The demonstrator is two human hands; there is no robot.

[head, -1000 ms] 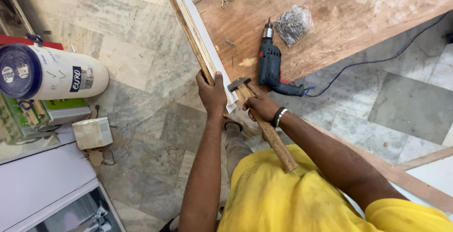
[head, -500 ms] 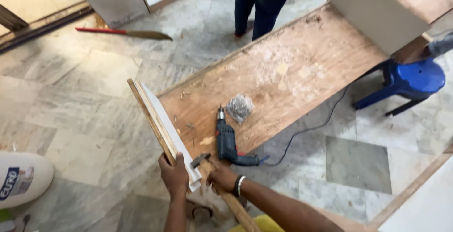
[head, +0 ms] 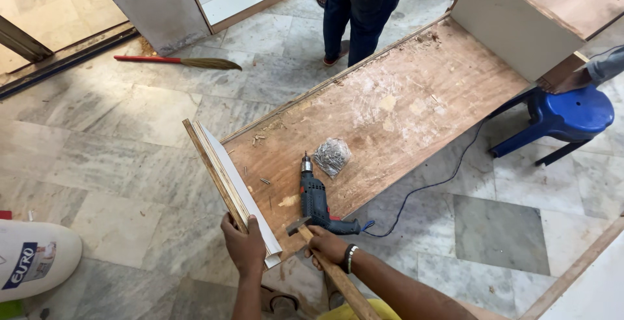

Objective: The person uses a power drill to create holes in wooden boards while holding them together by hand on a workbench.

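Half of hammer [head: 325, 258] handle behind right hand [head: 327, 245]

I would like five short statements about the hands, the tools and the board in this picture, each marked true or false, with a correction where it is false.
1. The right hand grips a hammer by its wooden handle. True.
2. The left hand holds a saw. False: it holds the end of a white-faced panel standing on edge.
3. A corded drill lies on the large plywood board. True.
4. The clear bag of screws lies on the blue stool. False: it lies on the board, beside the drill.
5. The broom lies on the floor. True.
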